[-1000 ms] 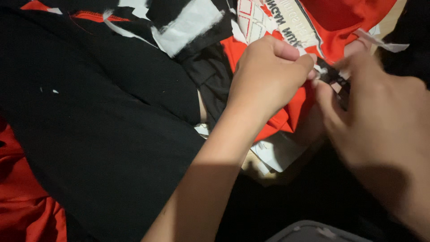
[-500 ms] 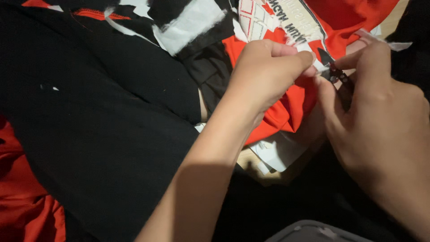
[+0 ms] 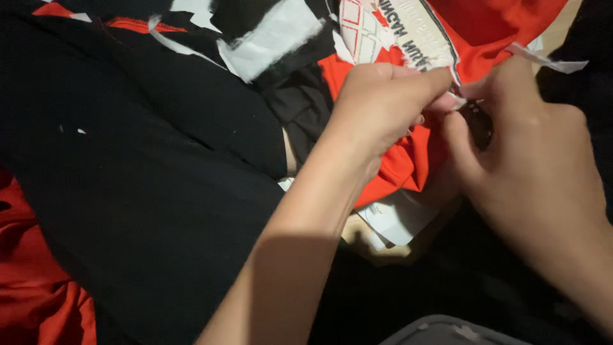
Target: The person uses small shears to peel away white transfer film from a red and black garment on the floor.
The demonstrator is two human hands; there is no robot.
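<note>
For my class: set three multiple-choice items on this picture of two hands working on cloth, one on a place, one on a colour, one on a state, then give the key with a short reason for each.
1. Where do the left hand and right hand meet?
A. upper right of the view
B. lower left
C. bottom centre

2. What colour is the fabric bunched under the left hand?
A. green
B. red-orange
C. yellow

3. How does the left hand stand?
A. flat and open
B. fingers pinched shut on the fabric edge
C. off the cloth

Key: 1 A, both hands touch near the white printed patch. 2 B, red-orange folds show below the knuckles, beside the black cloth. 3 B, the fingertips press together at the edge.
</note>
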